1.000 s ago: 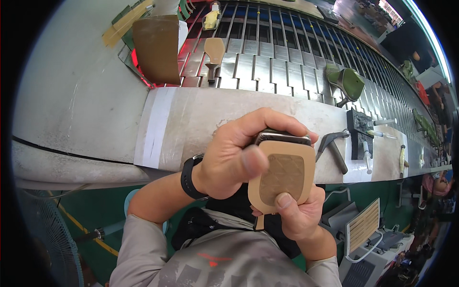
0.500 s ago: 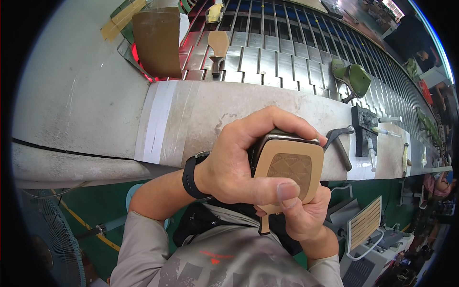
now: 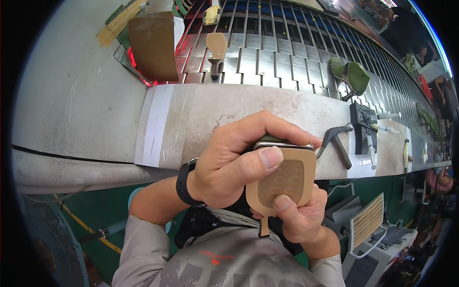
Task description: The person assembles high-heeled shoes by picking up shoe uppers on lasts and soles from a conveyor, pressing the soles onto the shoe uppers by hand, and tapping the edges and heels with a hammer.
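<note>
A square-toed shoe (image 3: pixel 300 167) is held bottom up in front of my body, its tan sole carrying a brown patterned pad. A narrow tan heel (image 3: pixel 264 226) with a dark tip points down toward me. My left hand (image 3: pixel 229 165), a black watch on its wrist, wraps the toe end; its thumb presses the sole's upper left edge and its fingers reach over the toe. Below, my right hand (image 3: pixel 306 215) grips the shoe, thumb on the lower part of the pad. Most of the upper is hidden. A bent tool like a hammer (image 3: pixel 337 145) lies on the bench beside my left fingertips.
Beyond the bench (image 3: pixel 239 105) runs a slatted metal conveyor (image 3: pixel 267 62). It carries a tan sole with a dark heel (image 3: pixel 216 50) and a green shoe (image 3: pixel 354 79). Several syringes (image 3: pixel 370 150) lie around a black block (image 3: pixel 361 119) at right. A fan (image 3: pixel 52 239) stands lower left.
My left thumb has moved up and left, from the sole's lower middle to near the toe edge, uncovering more of the pad. My right thumb now presses the pad. The shoe has shifted slightly left.
</note>
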{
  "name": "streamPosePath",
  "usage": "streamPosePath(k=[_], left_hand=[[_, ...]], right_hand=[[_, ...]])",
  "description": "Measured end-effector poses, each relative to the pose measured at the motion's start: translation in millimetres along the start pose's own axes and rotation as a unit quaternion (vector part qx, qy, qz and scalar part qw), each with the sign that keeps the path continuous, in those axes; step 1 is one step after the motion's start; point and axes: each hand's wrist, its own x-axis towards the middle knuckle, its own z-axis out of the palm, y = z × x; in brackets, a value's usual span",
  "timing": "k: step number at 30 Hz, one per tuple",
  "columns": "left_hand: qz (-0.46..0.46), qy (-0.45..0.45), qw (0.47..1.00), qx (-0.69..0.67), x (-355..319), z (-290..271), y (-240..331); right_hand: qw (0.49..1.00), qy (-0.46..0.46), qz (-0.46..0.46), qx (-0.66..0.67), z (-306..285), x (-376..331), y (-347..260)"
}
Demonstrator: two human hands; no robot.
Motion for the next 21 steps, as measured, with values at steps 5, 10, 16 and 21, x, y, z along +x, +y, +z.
streamPosePath(k=[5,10,16,21], left_hand=[[-0.033,0.041,0.991,0.119,-8,11,25],[-0.064,0.046,0.990,0.119,-3,11,30],[0.022,0.027,0.999,0.019,13,-28,-4],[0.074,0.015,0.989,0.127,30,-27,2]], right_hand=[[0.998,0.036,-0.045,-0.006,9,-2,10],[0.998,0.013,-0.038,-0.045,9,-1,1],[0.987,0.053,0.068,0.138,-10,17,-21],[0.988,0.061,0.070,0.120,-20,24,-23]])
